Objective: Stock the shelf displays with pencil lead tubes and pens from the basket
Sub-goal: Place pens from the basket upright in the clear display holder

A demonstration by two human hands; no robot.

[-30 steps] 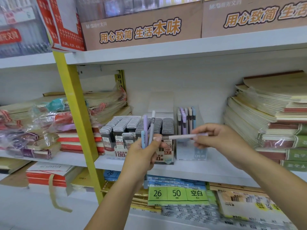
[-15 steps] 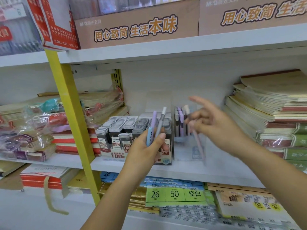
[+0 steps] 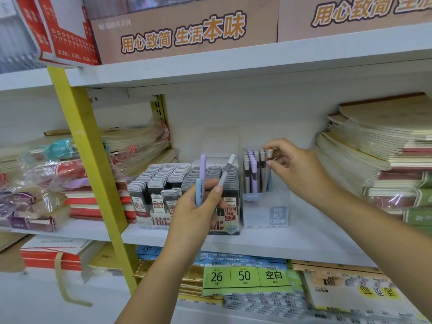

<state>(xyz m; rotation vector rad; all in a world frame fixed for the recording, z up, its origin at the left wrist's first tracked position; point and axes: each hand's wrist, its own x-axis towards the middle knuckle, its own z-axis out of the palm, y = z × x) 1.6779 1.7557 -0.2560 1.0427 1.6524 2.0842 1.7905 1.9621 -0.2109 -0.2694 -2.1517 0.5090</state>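
Observation:
My left hand (image 3: 198, 206) grips three pens (image 3: 202, 174) upright in front of the lead tube display (image 3: 163, 183): a blue one, a lilac one and a grey one with a white cap. My right hand (image 3: 292, 167) pinches the top of a pale pen (image 3: 269, 153) that stands at the right side of the clear pen box (image 3: 265, 206). Several lilac and grey pens (image 3: 251, 169) stand upright in that box. The lead tubes fill rows in their cardboard tray on the middle shelf (image 3: 292, 244).
Stacked notebooks (image 3: 378, 155) crowd the shelf on the right, wrapped notebook bundles (image 3: 58, 174) on the left. A yellow upright post (image 3: 93, 174) divides the shelving. Brown cartons (image 3: 182, 31) sit on the upper shelf. Packs with green labels (image 3: 245, 277) lie below.
My right hand took a pale pen from across my left hand's bundle, swung it upright and lowered it into the clear pen box. My left hand stayed put with three pens.

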